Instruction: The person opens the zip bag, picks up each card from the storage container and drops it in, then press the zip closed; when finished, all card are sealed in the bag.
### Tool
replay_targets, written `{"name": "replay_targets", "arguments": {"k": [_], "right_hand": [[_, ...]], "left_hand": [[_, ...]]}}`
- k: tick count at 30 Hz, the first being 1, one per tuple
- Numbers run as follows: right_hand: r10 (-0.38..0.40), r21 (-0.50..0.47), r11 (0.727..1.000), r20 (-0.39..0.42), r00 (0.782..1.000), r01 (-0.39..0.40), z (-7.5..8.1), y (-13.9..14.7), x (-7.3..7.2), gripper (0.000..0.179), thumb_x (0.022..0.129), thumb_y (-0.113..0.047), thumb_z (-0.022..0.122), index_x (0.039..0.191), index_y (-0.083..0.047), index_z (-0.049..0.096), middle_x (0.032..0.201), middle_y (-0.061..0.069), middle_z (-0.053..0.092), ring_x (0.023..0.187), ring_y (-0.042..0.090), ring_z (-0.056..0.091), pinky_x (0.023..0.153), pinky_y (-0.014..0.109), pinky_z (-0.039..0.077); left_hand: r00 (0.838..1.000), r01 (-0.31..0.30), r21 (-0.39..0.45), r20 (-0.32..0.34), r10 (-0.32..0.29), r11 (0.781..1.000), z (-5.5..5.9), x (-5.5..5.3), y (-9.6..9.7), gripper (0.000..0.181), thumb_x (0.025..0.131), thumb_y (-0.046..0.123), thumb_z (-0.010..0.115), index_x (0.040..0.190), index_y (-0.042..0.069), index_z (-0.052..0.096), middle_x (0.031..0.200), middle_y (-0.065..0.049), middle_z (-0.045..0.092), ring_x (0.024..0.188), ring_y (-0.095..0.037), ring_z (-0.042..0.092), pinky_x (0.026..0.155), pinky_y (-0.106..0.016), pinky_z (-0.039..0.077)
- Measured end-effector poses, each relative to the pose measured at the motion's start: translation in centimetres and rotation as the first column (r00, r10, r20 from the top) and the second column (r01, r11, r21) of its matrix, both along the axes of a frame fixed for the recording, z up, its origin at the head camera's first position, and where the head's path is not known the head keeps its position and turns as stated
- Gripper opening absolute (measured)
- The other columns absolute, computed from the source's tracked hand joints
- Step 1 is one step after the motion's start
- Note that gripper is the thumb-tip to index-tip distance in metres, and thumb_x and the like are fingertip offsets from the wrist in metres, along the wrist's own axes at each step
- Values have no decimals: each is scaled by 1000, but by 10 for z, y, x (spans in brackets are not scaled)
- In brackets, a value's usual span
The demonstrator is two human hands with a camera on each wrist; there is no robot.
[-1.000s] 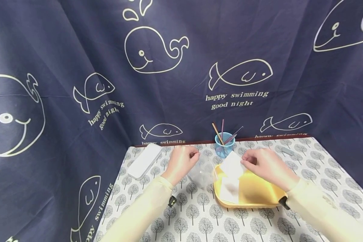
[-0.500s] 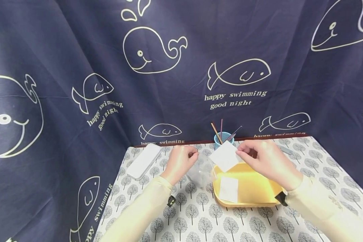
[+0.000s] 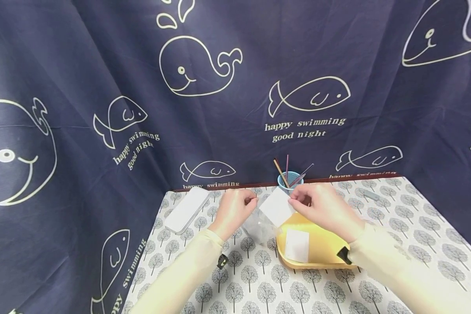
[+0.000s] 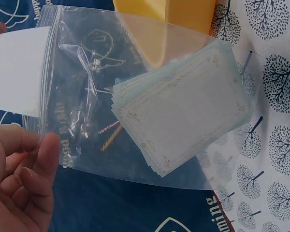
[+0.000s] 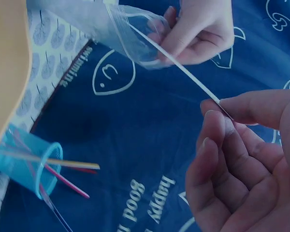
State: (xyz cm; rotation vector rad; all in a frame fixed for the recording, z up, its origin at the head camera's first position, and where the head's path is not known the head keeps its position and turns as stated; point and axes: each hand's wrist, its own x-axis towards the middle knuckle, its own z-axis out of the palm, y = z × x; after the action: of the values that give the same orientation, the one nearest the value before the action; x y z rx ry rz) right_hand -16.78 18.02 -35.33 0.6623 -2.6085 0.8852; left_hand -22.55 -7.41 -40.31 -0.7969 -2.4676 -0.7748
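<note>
My left hand [image 3: 234,210] pinches the edge of a clear zip bag [image 4: 82,125] near its mouth. A fanned stack of cards [image 4: 183,108] with ornate printed borders lies inside the bag. Between thumb and fingers my right hand [image 3: 325,208] pinches a white card [image 3: 277,206] by its edge. In the right wrist view this card [image 5: 188,72] is seen edge-on, its far end within the bag's parted mouth [image 5: 144,41]. Another white card [image 3: 297,245] rests in the yellow tray [image 3: 329,244] below my right hand.
Behind the tray stands a blue mesh cup [image 3: 289,180] with several pens or pencils. A white case-like slab [image 3: 187,209] lies at the table's left, and a small grey object [image 3: 372,195] at the back right. A dark blue fish-print curtain [image 3: 220,113] hangs behind the table.
My right hand has lifted the white card from over the tray and moved left with it, up to the bag's mouth. The left hand and bag have stayed nearly still.
</note>
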Motion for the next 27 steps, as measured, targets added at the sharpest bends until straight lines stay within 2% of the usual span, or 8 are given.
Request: {"name": "replay_targets", "arguments": {"k": [4,8,11,13,22,27], "right_hand": [[1,28,1000,38,999,-2,-10,-10,-5,6,91,-16,74,86,-20,73,73,-17,64,68,3,59,66,31,52],[15,49,999,2,1000,-16,-21,-20,-8,13,88,-13,75,83,-24,71,70,-20,61,63,1,55,61,29,49],[26,69,997,-24,999,-25,-29,-25,-10,14,87,-14,76,81,-26,72,69,-21,61,60,-2,54,59,27,48],[29,87,996,-6,1000,-28,-33,-28,-10,14,88,-15,76,80,-27,73,71,-21,61,62,-1,55,59,27,48],[55,129,990,-54,997,-47,-48,-32,-12,9,85,-18,83,83,-24,77,99,-9,65,79,13,64,69,34,53],[50,161,986,-39,998,-43,-51,-36,-15,8,86,-22,83,84,-25,77,104,-7,67,89,13,66,73,36,55]], "left_hand": [[1000,-1,-2,3,1,1000,-1,-1,1,12,88,9,74,81,15,81,72,9,73,60,-4,58,61,-23,50],[1000,-5,-3,4,5,1000,-1,0,1,13,88,9,75,78,16,79,70,10,70,59,-4,55,59,-23,47],[1000,-6,-6,12,6,1000,0,0,2,13,88,9,75,79,17,79,71,10,71,61,-4,58,61,-23,49],[1000,-5,-11,23,5,1000,1,1,2,11,89,10,75,82,16,80,74,8,74,64,-4,61,62,-23,51],[1000,-3,-21,10,3,1000,2,2,2,10,90,10,75,83,16,81,75,8,74,63,-3,62,61,-22,51],[1000,-4,-30,11,4,1000,3,3,3,10,90,11,75,84,15,81,75,8,75,62,-3,62,60,-20,50]]}}
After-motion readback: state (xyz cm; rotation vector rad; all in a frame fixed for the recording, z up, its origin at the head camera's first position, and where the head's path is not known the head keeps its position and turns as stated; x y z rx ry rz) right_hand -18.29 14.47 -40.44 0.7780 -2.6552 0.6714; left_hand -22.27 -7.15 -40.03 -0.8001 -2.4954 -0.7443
